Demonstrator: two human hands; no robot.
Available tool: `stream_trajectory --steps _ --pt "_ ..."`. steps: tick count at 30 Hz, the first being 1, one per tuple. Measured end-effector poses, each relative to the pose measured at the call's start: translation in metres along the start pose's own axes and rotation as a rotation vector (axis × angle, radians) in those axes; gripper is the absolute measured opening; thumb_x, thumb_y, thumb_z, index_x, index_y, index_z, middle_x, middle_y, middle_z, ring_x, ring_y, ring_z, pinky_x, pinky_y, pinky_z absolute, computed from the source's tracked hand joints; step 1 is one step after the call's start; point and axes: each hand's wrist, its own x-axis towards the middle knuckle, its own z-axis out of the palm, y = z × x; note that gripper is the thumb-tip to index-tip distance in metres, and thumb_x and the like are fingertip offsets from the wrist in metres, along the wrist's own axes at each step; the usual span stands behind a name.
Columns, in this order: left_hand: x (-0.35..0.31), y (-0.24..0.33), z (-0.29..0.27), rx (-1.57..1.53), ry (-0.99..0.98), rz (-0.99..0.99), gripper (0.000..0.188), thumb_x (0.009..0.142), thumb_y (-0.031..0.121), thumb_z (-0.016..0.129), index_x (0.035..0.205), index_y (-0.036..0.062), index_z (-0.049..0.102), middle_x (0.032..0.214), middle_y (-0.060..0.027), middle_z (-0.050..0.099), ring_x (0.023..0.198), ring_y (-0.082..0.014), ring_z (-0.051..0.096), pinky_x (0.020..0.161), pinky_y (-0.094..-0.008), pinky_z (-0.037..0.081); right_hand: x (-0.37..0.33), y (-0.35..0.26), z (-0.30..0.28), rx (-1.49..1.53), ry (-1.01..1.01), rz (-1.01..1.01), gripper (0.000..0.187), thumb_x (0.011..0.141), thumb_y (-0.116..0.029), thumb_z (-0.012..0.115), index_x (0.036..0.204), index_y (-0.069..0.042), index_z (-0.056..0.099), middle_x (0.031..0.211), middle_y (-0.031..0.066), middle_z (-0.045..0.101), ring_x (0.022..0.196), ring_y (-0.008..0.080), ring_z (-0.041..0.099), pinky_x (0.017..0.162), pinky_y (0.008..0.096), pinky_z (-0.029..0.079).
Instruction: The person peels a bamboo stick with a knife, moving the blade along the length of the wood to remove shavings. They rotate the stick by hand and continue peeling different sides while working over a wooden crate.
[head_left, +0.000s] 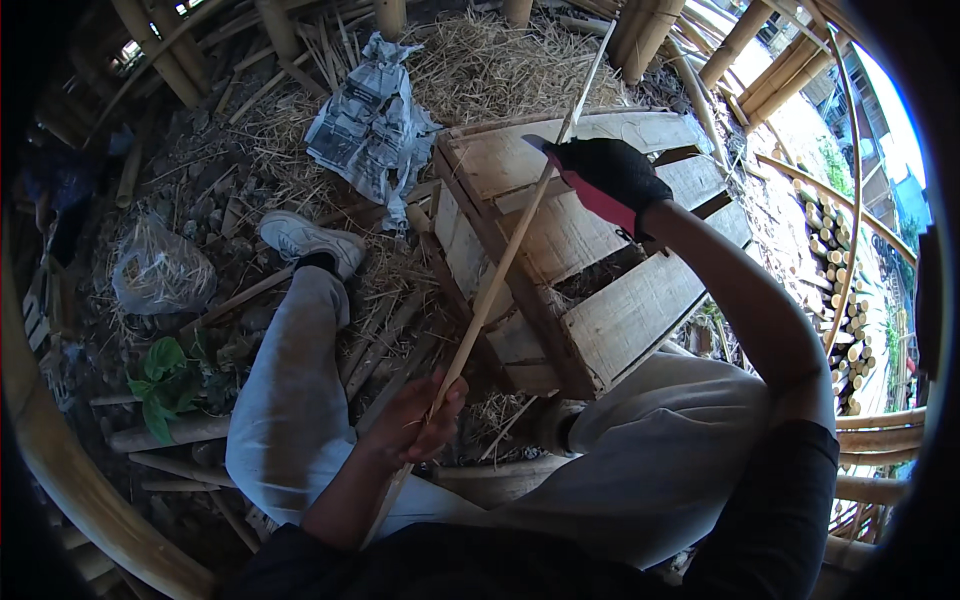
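A long split bamboo strip [503, 268] runs slantwise from my lap up past the far edge of a slatted wooden crate [640, 320]. My bare left hand [415, 418] is closed round the strip's lower part, between my knees. My right hand [608, 185], in a black and red glove, is above the crate beside the strip's upper part. From that fist a short grey knife blade [540, 144] sticks out to the left, up against the strip; the knife's handle is hidden in the glove. Beyond the blade the strip looks paler and thinner.
Crumpled newspaper [370, 125] lies on straw [490, 70] behind the crate. Off to the left are a clear plastic bag [162, 268] and a green leafy plant [160, 385]. Cut bamboo poles [850, 290] are stacked at right. A curved bamboo rail [85, 500] borders the lower left.
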Motion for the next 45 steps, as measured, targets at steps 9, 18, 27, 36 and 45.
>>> stream_trajectory --steps 9,18,27,36,45 --pt "-0.002 0.002 0.002 0.012 -0.009 0.003 0.041 0.105 0.051 0.039 0.097 0.0122 0.049 0.058 0.0018 0.045 0.032 -0.0062 0.039 0.025 -0.0193 0.027 -0.011 -0.006 0.003 -0.017 0.051 -0.039 0.028 0.101 -0.033 0.049 0.104 -0.014 0.069 0.085 0.0142 0.07 0.075 0.0328 0.069 0.067 0.0431 0.054" --pt "-0.004 0.002 0.003 0.03 0.031 0.018 0.041 0.105 0.05 0.042 0.097 0.0101 0.05 0.058 0.001 0.046 0.033 -0.0066 0.042 0.026 -0.0186 0.028 -0.031 -0.054 0.003 0.124 -0.198 0.097 0.034 0.102 -0.037 0.044 0.113 -0.018 0.07 0.094 0.0123 0.072 0.086 0.0347 0.07 0.077 0.0433 0.056" --pt "0.0 0.003 0.004 0.035 0.05 0.015 0.043 0.104 0.051 0.044 0.096 0.01 0.051 0.056 0.0016 0.047 0.034 -0.0062 0.043 0.026 -0.0187 0.027 -0.032 -0.04 -0.001 0.105 -0.062 -0.139 0.049 0.104 -0.046 0.037 0.101 -0.012 0.071 0.09 0.0156 0.072 0.083 0.0352 0.07 0.078 0.0452 0.055" --pt "0.002 0.002 0.003 0.054 0.052 0.015 0.042 0.103 0.052 0.045 0.097 0.0103 0.051 0.057 0.0009 0.048 0.034 -0.006 0.044 0.027 -0.0186 0.028 -0.023 -0.038 -0.03 0.083 -0.252 0.099 0.047 0.103 -0.05 0.037 0.114 -0.02 0.072 0.105 0.0154 0.071 0.102 0.0338 0.068 0.088 0.0447 0.053" --pt "-0.001 0.001 0.007 0.114 0.064 0.04 0.042 0.102 0.053 0.048 0.098 0.011 0.051 0.059 0.0015 0.046 0.035 -0.0062 0.042 0.028 -0.0178 0.027 -0.046 -0.059 -0.008 0.113 -0.396 0.069 0.063 0.101 -0.061 0.034 0.111 -0.012 0.072 0.104 0.0183 0.071 0.102 0.0351 0.068 0.093 0.0463 0.05"
